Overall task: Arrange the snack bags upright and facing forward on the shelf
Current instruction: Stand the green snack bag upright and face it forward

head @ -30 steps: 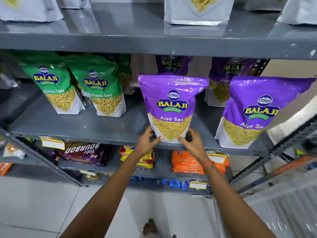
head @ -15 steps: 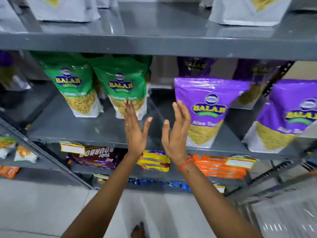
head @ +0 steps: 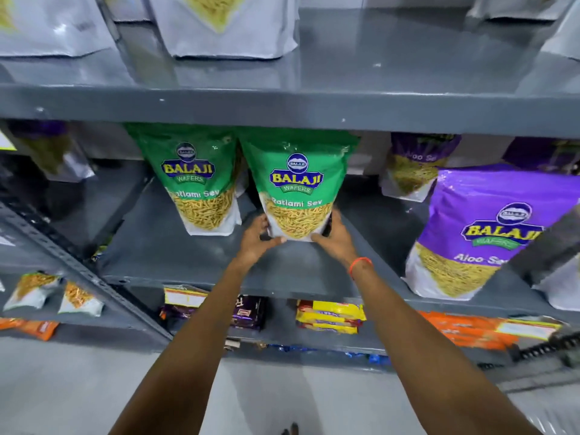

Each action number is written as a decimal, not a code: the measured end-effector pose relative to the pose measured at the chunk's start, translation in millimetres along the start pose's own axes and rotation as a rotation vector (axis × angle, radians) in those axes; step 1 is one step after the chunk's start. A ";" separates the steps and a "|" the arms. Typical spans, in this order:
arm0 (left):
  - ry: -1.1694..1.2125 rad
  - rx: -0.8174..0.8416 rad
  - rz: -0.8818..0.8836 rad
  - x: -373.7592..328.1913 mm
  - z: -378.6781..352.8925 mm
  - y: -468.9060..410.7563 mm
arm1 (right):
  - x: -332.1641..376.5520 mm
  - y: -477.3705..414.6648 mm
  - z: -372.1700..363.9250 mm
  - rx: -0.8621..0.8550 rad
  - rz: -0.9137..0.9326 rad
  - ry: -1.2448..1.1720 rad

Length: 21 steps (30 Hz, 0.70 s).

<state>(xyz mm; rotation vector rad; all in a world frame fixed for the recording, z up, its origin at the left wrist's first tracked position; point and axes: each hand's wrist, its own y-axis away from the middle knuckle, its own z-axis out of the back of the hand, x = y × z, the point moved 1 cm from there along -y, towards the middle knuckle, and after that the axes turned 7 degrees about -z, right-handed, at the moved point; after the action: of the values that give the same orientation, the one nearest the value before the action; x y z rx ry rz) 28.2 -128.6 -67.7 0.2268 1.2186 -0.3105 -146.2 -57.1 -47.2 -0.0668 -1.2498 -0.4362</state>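
Two green Balaji Ratlami Sev bags stand upright, facing forward, on the grey middle shelf [head: 194, 262]. My left hand [head: 255, 241] and my right hand [head: 334, 238] grip the bottom corners of the right green bag [head: 296, 186]. The left green bag [head: 194, 177] stands just beside it, untouched. A purple Aloo Sev bag [head: 483, 227] stands upright near the shelf's front at the right. Another purple bag [head: 414, 164] stands further back behind it.
The shelf above [head: 314, 102] carries silver-white bags close over the green bags' tops. Below are biscuit packs: dark ones [head: 248, 312], yellow ones [head: 329, 315], orange ones [head: 467, 331]. A slanted shelf post [head: 78, 268] runs at the left, with small packets [head: 53, 293] beyond.
My hands let go of the purple Aloo Sev bag, moved left with fingers spread, and now hold the base of the right green bag. The view shifted left.
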 end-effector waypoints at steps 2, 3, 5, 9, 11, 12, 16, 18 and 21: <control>0.055 -0.035 -0.002 2.6 0.8 9.4 | -4.9 6.5 1.4 0.000 -0.020 -0.023; 0.059 -0.042 -0.016 1.8 0.6 18.8 | -9.6 12.4 2.1 0.004 -0.026 -0.031; 0.047 -0.049 -0.057 0.7 -0.4 40.7 | -20.5 29.0 2.6 0.019 -0.025 -0.053; 0.040 -0.051 -0.075 8.7 -3.9 81.9 | -34.8 66.5 1.3 0.029 -0.005 -0.042; 0.054 -0.072 -0.061 11.4 -4.8 98.5 | -37.8 80.3 -0.1 0.024 0.008 -0.041; 0.060 -0.078 -0.063 11.4 -5.5 104.7 | -37.5 85.9 -0.3 0.027 0.023 -0.045; 0.037 -0.054 -0.034 3.3 -6.1 117.6 | -36.8 99.1 0.4 0.026 0.056 -0.071; 0.029 -0.047 -0.020 1.8 -6.7 119.3 | -37.3 101.7 1.3 0.026 0.042 -0.059; 0.010 -0.045 -0.016 -0.8 -7.5 122.2 | -35.0 103.9 0.7 0.027 0.026 -0.063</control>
<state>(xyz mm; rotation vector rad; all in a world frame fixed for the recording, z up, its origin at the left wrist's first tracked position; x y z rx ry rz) 64.5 -11.7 -68.8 0.1801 1.2369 -0.2952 -118.5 48.2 -60.1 -0.0740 -1.3148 -0.3972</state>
